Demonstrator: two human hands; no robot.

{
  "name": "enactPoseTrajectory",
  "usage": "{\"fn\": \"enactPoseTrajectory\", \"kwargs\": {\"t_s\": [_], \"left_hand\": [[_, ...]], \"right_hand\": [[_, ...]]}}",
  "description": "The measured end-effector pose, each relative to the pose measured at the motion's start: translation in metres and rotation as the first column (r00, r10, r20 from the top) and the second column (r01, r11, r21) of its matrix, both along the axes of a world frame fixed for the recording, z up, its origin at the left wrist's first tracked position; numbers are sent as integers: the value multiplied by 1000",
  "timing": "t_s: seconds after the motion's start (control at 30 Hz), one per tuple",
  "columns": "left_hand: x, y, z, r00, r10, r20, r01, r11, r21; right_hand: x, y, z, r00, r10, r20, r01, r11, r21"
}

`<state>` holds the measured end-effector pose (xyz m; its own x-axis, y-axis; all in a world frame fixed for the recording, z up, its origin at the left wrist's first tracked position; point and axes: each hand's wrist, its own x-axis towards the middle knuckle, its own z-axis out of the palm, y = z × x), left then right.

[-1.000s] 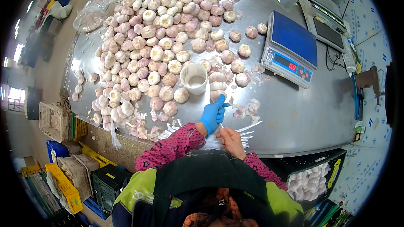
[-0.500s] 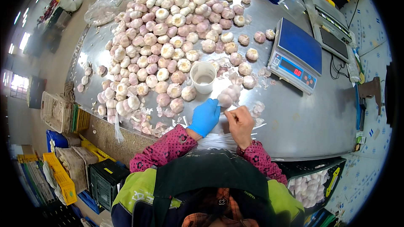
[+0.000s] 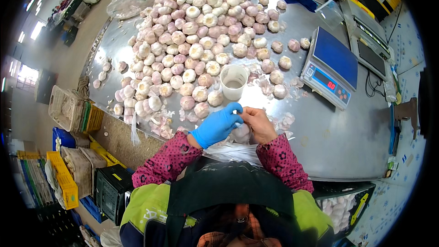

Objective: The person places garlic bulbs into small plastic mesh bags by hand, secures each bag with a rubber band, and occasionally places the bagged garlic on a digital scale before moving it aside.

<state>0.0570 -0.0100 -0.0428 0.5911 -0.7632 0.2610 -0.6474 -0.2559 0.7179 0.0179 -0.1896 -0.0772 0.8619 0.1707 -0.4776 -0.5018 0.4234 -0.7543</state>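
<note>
My left hand (image 3: pixel 217 125), in a blue glove, and my bare right hand (image 3: pixel 258 124) meet at the near side of the metal table, fingers closed and fingertips together. Just below them shows a bag of garlic (image 3: pixel 241 134), several pale bulbs bunched together; its covering is too fine to make out. Both hands pinch at its top, which the fingers mostly hide. White thin strips (image 3: pixel 234 152) lie at the table's near edge, under my wrists. Right beyond my hands stands a white plastic measuring cup (image 3: pixel 233 92).
A large heap of garlic bulbs (image 3: pixel 183 50) covers the table's left and middle. Loose skins (image 3: pixel 160 123) lie around it. A blue weighing scale (image 3: pixel 331 59) stands to the right, with another scale (image 3: pixel 370 57) beyond. A black crate of garlic (image 3: pixel 340 208) sits below the table at right.
The bag of garlic has come toward me, from beyond my hands to beneath them. My hands, apart before, are now together. The view has shifted slightly.
</note>
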Motion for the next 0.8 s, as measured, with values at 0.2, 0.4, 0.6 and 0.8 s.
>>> {"fn": "enactPoseTrajectory", "kwargs": {"t_s": [0.2,0.4,0.6,0.8], "left_hand": [[-9,-10,-33,904,284,-319,-346,925,-156],[-4,-7,-30,703,129,-699,-189,982,-9],[-4,-7,-29,608,33,-793,-197,974,-111],[-5,-23,-28,265,17,-964,-391,916,-92]], "right_hand": [[-25,4,18,763,122,635,411,666,-622],[-36,2,18,586,292,756,546,547,-635],[-28,-14,16,376,513,772,656,441,-613],[-35,-10,9,710,59,702,410,776,-480]]}}
